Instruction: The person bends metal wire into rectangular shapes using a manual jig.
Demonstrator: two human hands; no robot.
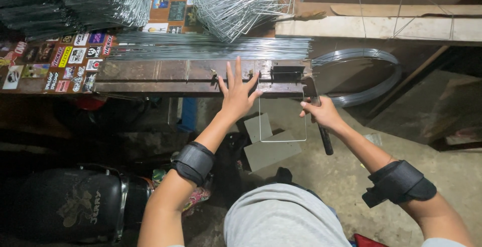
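Note:
My left hand rests flat with fingers spread on the near edge of a rusty metal bending jig fixed along a wooden bench. My right hand grips the black lever handle that hangs down from the jig's right end. A thin wire bent into a U-shaped frame hangs from the jig between my two hands. Both forearms wear black wrist bands.
A bundle of straight steel wires lies behind the jig. Heaps of bent wire frames sit at the back, a wire coil at right, a wooden plank above it. A sticker-covered board lies left, a black tank below.

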